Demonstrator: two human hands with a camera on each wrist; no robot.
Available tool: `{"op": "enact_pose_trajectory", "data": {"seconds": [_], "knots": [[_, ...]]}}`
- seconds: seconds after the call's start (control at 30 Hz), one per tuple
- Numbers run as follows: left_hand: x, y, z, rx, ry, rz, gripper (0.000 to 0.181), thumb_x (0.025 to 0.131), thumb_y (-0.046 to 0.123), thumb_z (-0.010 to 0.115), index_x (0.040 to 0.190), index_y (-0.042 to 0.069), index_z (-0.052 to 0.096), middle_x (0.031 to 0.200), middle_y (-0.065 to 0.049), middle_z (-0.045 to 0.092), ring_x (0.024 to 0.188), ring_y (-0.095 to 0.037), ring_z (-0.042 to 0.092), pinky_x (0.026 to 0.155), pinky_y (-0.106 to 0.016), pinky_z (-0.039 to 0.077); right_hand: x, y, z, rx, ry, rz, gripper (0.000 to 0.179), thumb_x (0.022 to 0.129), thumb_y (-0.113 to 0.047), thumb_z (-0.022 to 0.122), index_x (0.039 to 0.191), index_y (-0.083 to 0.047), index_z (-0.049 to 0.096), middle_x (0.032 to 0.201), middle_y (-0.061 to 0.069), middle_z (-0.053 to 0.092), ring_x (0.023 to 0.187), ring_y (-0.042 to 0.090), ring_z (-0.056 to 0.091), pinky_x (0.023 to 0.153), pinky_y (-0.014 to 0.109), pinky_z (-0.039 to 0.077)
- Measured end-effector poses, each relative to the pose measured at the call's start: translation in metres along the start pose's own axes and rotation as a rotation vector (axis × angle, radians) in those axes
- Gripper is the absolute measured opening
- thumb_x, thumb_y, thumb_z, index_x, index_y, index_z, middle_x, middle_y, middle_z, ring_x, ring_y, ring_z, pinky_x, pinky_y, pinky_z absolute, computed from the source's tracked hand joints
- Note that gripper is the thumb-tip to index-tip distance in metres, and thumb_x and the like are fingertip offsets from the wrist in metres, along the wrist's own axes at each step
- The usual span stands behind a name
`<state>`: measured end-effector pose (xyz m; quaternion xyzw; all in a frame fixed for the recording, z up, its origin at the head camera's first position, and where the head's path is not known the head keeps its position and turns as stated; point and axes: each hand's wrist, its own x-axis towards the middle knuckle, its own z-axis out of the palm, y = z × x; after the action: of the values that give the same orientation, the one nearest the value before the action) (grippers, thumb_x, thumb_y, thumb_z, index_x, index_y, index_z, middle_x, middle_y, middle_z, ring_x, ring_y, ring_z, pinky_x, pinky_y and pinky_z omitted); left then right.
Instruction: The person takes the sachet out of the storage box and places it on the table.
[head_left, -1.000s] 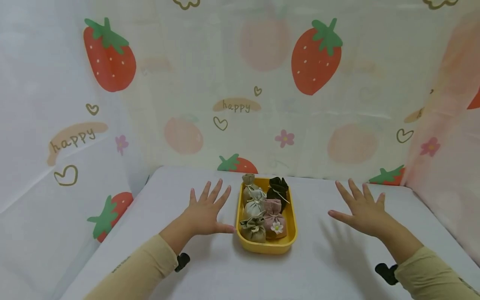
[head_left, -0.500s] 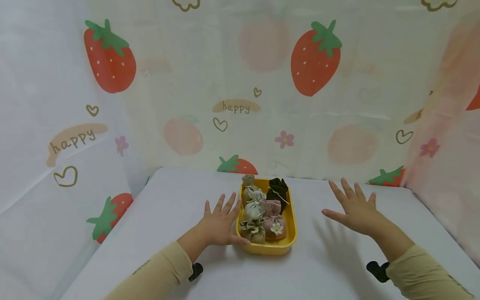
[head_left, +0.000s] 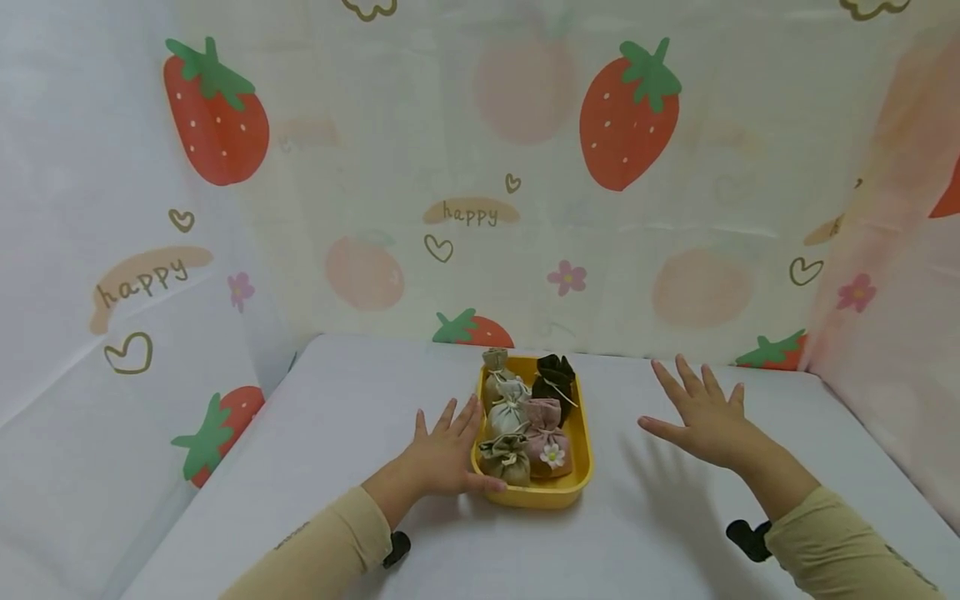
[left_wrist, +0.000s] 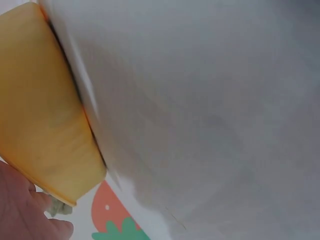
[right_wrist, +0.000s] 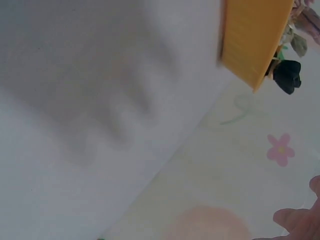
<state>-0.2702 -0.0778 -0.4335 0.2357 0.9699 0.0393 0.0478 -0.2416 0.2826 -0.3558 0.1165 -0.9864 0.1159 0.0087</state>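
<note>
Inside rounded tray [head_left: 536, 497], cloth pouches [head_left: 542, 415]

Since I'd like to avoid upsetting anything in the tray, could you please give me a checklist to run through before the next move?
1. Yellow tray flat on the white tabletop: ok.
2. Pink pouch, white pouch and black pouch inside the tray: ok.
3. Black pouch securely tied: cannot tell, too small to judge.
4. Left hand in firm contact with the tray: cannot tell; it is at the left side.
5. Right hand free: ok, holding nothing, apart from the tray.
</note>
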Motion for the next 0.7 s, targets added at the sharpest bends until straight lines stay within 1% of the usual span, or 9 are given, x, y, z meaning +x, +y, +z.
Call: {"op": "enact_pose_trajectory", "data": {"seconds": [0.1, 0.23, 0.43, 0.53, 0.6, 0.7], "knots": [[0.001, 0.000, 0.000, -0.001, -0.010, 0.003, 0.125, 0.056, 0.093, 0.028, 0.148, 0.014, 0.000, 0.154, 0.001, -0.005, 0.139, -0.029, -0.003, 0.100, -0.068, 0.001, 0.001, -0.001, 0.001, 0.004, -0.006, 0.004, 0.094, 0.080, -0.070, 0.044, 0.149, -0.020, 0.004, 0.150, 0.024, -0.002, 0.130, 0.054, -0.005, 0.087, 0.073, -0.015], [0.002, 0.002, -0.002, 0.010, -0.018, 0.005, 0.125, 0.056, 0.093, 0.030, 0.148, 0.013, 0.002, 0.154, 0.000, -0.003, 0.140, -0.028, -0.002, 0.100, -0.067, 0.002, 0.003, -0.004, 0.002, 0.009, -0.007, 0.001, 0.095, 0.079, -0.071, 0.044, 0.149, -0.020, 0.004, 0.150, 0.025, -0.002, 0.130, 0.053, -0.006, 0.087, 0.073, -0.014], [0.002, 0.005, -0.004, 0.028, -0.022, 0.004, 0.130, 0.053, 0.095, 0.026, 0.148, 0.010, 0.004, 0.154, -0.004, -0.001, 0.140, -0.026, 0.000, 0.103, -0.064, 0.002, 0.010, -0.006, 0.005, 0.023, 0.016, -0.037, 0.091, 0.082, -0.065, 0.047, 0.149, -0.019, 0.005, 0.151, 0.023, 0.000, 0.133, 0.049, -0.008, 0.091, 0.073, -0.008], [0.002, 0.006, -0.004, 0.023, -0.021, 0.006, 0.130, 0.053, 0.095, 0.027, 0.148, 0.008, 0.005, 0.154, -0.006, -0.002, 0.140, -0.026, 0.001, 0.104, -0.062, 0.004, 0.014, -0.008, 0.005, 0.041, 0.025, -0.052, 0.090, 0.083, -0.064, 0.048, 0.149, -0.019, 0.006, 0.151, 0.022, 0.001, 0.134, 0.047, -0.007, 0.094, 0.072, -0.003], [0.002, 0.005, -0.004, 0.023, -0.021, 0.008, 0.130, 0.054, 0.094, 0.027, 0.147, 0.008, 0.005, 0.154, -0.006, -0.002, 0.140, -0.026, 0.002, 0.105, -0.061, 0.005, 0.017, -0.010, 0.005, 0.070, 0.028, -0.058, 0.090, 0.083, -0.063, 0.049, 0.149, -0.018, 0.007, 0.151, 0.022, 0.003, 0.134, 0.047, -0.005, 0.095, 0.072, 0.001], [0.002, 0.005, -0.004, 0.024, -0.023, 0.013, 0.129, 0.054, 0.094, 0.028, 0.147, 0.007, 0.005, 0.154, -0.007, -0.002, 0.140, -0.026, 0.003, 0.106, -0.059, 0.007, 0.023, -0.013, 0.004, 0.151, 0.019, -0.055, 0.092, 0.082, -0.062, 0.051, 0.148, -0.017, 0.007, 0.151, 0.022, 0.003, 0.134, 0.046, -0.005, 0.095, 0.071, 0.006]]}}
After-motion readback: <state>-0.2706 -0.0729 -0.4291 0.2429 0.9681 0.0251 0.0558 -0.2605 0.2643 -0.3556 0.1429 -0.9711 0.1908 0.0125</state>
